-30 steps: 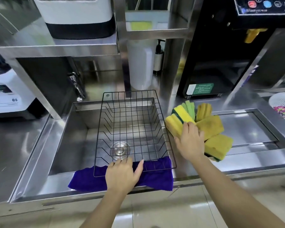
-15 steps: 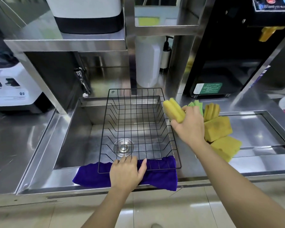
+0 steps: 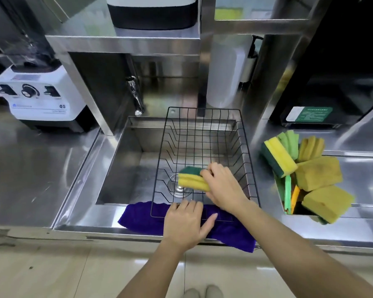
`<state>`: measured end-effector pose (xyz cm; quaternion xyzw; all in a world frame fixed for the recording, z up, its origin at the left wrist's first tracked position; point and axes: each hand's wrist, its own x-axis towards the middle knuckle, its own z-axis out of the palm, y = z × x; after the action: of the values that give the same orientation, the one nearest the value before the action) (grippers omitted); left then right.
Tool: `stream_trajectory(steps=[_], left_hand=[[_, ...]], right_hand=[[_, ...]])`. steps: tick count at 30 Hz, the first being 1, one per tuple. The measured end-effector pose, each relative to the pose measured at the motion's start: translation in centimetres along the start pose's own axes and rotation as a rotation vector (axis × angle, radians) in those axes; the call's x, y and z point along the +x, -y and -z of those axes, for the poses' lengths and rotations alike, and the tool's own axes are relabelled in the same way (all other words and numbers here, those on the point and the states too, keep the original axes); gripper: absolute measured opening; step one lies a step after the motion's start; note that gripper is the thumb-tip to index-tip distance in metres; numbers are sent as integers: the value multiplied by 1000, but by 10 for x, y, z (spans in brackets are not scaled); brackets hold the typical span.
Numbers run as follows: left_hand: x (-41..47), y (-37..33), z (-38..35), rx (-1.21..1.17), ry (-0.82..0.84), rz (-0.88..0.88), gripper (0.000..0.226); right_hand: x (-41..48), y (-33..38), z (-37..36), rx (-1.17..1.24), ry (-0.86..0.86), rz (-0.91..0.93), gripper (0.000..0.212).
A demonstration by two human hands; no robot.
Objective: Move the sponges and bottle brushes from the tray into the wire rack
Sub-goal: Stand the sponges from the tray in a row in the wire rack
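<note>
Blender base [image 3: 39, 97] sits at the upper left of the frame on the steel counter. Toward the centre, the black wire rack [image 3: 202, 134] stands in the sink [image 3: 116, 168], its near edge over a purple cloth [image 3: 142, 218]. The left hand [image 3: 186, 224] lies flat on that near edge and the cloth, fingers spread and gripping nothing. Just right of it, the right hand [image 3: 223, 186] reaches into the rack with fingers closed around one end of a yellow-and-green sponge [image 3: 192, 178], which juts left from the fingertips, low inside the rack. Half a second ago this sponge was held up beside the rack's right rim. At the right of the frame, the remaining sponges [image 3: 319, 173] and the green and orange brush handles [image 3: 289, 194] lie in the tray [image 3: 280, 190].
</note>
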<state>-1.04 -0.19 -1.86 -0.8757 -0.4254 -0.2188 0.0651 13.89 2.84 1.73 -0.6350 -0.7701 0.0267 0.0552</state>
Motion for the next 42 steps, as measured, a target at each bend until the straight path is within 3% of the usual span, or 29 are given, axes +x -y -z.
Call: stream_trajectory(steps=[3, 7, 9, 15, 17, 20, 26, 36, 39, 42], left_hand=[[0, 1, 0, -9, 12, -1, 48], [0, 0, -2, -19, 4, 1, 47], [0, 1, -3, -8, -3, 0, 47], [1, 1, -2, -13, -30, 0, 46], [1, 1, -2, -15, -35, -1, 45], [1, 0, -3, -11, -42, -13, 44], [1, -1, -4, -4, -61, -23, 42], [2, 0, -2, -1, -21, -26, 42], [2, 0, -2, -7, -30, -33, 42], [3, 0, 0, -5, -28, -33, 42]], right_hand=[[0, -2, -13, 106, 81, -22, 51], [3, -11, -18, 463, 317, -41, 34], [6, -15, -20, 537, 344, -102, 31], [23, -7, -19, 602, 350, -179, 74], [26, -4, -18, 593, 306, -121, 71], [30, -2, -17, 597, 372, -40, 64], [29, -6, -21, 735, 499, -105, 62], [24, -3, -15, 550, 510, -145, 66], [27, -14, 7, 616, 334, -231, 60], [26, -36, 34, 615, 84, -335, 39]])
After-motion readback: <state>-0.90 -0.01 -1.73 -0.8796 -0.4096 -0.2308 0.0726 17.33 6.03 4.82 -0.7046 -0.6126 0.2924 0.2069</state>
